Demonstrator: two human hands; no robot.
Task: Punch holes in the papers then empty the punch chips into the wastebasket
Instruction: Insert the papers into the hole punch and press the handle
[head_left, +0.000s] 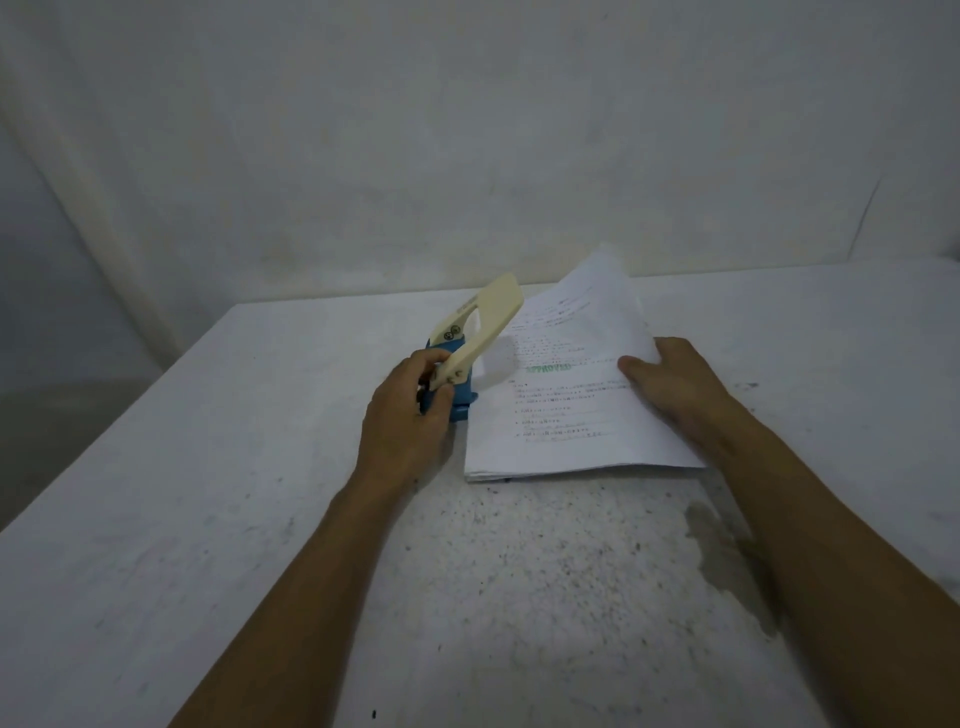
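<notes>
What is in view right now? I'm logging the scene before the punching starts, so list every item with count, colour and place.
Blue metal hole punch with cream lever handle: one, blue body, cream lever raised; on the table left of the papers, at their left edge.
White printed paper stack: one stack, white with a green stamp; mid-table, far end lifted.
White speckled table: one, white with dark flecks; fills the lower view.
Dark stain: one, grey-brown; on the table near the right forearm.
White wall: one, behind the table.
Left hand: grip closed on the punch's body.
Right hand: grip holding the stack's right edge.
</notes>
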